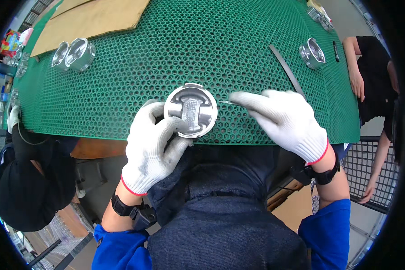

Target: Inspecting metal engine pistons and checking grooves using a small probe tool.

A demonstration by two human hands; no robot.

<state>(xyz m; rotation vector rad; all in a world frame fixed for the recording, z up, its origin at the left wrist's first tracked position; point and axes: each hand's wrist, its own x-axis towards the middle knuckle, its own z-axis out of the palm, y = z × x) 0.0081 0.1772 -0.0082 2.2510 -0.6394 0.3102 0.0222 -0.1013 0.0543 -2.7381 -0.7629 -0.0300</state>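
Observation:
In my white-gloved left hand (150,146), closed round its lower left side, is a silver metal piston (191,112). Its hollow underside faces up, showing the ribbed inner walls. Just to the right, my right hand (285,117), also gloved, has thumb and fingers pinched on a thin tool with a pointed metal tip (227,102). That tip stops short of the piston's rim, and the rest of the tool is hidden in the glove. A grey flat strip (285,69) slants across the mat and runs behind my right hand; I cannot tell whether it touches it.
Green perforated matting (189,49) covers the table. Two pistons (80,55) stand at the left, another piston (312,53) at the right near a black pen (335,51). Cardboard (90,22) lies at the far left. People sit at the left (36,180) and right (373,81).

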